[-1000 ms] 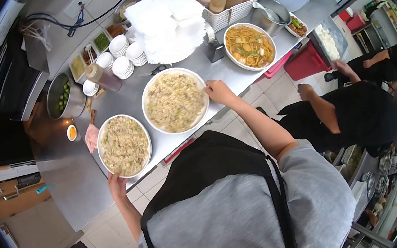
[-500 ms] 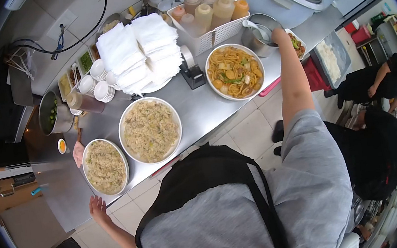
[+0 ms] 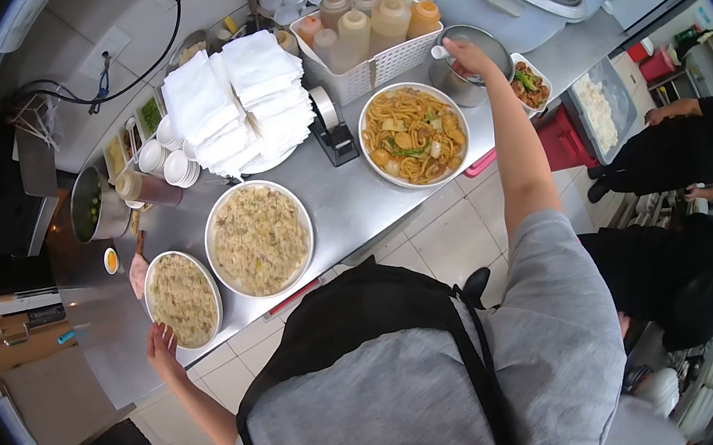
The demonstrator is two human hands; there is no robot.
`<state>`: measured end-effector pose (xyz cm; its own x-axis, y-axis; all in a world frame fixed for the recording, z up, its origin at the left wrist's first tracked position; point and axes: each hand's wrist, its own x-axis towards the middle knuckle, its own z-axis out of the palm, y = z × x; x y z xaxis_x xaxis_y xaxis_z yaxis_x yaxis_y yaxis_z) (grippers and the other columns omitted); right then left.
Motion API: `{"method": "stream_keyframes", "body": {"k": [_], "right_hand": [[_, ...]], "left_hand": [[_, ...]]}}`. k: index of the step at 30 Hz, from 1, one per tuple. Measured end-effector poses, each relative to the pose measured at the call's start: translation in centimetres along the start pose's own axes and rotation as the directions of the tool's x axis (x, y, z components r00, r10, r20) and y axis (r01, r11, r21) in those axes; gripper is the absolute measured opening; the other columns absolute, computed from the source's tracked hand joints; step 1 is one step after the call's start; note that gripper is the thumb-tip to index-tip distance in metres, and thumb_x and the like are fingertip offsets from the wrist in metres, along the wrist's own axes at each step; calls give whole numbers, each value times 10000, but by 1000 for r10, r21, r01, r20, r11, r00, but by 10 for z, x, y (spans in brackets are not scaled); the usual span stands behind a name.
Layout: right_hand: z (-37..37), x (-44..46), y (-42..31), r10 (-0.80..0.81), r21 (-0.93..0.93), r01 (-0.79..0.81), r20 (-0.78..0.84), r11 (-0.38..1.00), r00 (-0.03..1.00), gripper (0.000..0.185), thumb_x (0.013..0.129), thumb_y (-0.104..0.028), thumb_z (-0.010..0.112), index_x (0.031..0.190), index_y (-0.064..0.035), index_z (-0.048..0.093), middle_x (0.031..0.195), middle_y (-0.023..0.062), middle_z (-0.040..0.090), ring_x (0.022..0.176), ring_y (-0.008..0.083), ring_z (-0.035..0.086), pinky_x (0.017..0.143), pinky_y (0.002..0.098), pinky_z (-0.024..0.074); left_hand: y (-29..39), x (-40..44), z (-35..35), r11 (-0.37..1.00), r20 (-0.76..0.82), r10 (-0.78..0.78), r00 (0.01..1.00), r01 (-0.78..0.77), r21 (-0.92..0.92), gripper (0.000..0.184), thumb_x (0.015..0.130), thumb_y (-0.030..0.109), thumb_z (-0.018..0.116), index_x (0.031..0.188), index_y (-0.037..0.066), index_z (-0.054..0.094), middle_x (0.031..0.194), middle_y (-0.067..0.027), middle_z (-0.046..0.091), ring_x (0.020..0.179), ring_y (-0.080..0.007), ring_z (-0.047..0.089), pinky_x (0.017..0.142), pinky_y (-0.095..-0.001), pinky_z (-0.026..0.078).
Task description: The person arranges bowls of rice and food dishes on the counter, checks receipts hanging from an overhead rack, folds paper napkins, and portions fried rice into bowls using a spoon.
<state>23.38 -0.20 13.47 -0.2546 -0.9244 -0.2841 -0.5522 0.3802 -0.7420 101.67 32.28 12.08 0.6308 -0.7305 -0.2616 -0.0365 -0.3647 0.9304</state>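
My left hand (image 3: 162, 346) is at the near left rim of a smaller white bowl of fried rice (image 3: 182, 299), fingers loosely spread; I cannot tell whether they touch it. Beside it stands a larger white bowl of fried rice (image 3: 259, 238). My right hand (image 3: 470, 58) reaches over a metal pot (image 3: 485, 36), its fingers closed round a white spoon (image 3: 440, 52) whose end sticks out over the pot's left side. The rest of the spoon is hidden by my hand. Left of the pot sits a white bowl of thick noodles (image 3: 414, 134) with vegetables.
Stacked white cloths (image 3: 242, 104), a tape dispenser (image 3: 334, 137) and a white basket (image 3: 349, 83) of sauce bottles line the back of the steel counter. A dish of food (image 3: 532, 84) sits right of the pot. Two people in black (image 3: 673, 142) are at the right.
My right hand has moved left from the pot's right rim onto the spoon. My left hand has risen to the smaller rice bowl's rim. The people at right have shifted.
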Motion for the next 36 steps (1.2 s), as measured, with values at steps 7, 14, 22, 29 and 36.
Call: {"method": "stream_keyframes", "body": {"k": [7,14,22,29,36], "right_hand": [[-61,-8,17,95,-241,-74,76,968,993,271,741,-334,631,891,-116,571,736,-7,514,514,91,422,441,225,415],[-79,-51,31,-115,-320,19,-284,947,952,446,756,-17,449,1199,-52,493,723,100,615,501,119,533,431,222,394],[113,-247,-149,-455,45,454,141,890,879,371,834,-146,571,1199,-100,527,922,13,607,626,45,495,537,180,395],[308,-282,-174,-688,-138,830,496,540,530,321,739,-116,633,1057,-162,628,981,144,619,867,320,598,772,354,477],[304,-267,-188,-527,-347,781,590,519,612,299,722,-180,632,1020,-168,651,918,154,631,827,317,607,756,363,482]], "left_hand": [[-1,-6,-4,999,-14,29,999,-30,-25,375,867,251,552,1145,3,519,1082,-104,588,957,-208,590,777,-299,475],[7,-21,30,1000,142,14,990,-12,-11,302,858,207,554,1075,-2,567,974,-73,619,857,-159,611,719,-256,479],[0,-31,85,975,252,221,942,-223,-20,236,853,147,552,1012,-21,600,843,-78,638,701,-128,612,612,-231,485],[11,-37,120,908,304,367,879,-409,90,203,809,146,590,951,8,636,683,-89,628,617,-116,594,580,-246,467],[12,-37,109,938,305,305,902,-339,64,206,823,138,579,974,8,629,724,-84,638,641,-121,601,603,-241,470]]}}
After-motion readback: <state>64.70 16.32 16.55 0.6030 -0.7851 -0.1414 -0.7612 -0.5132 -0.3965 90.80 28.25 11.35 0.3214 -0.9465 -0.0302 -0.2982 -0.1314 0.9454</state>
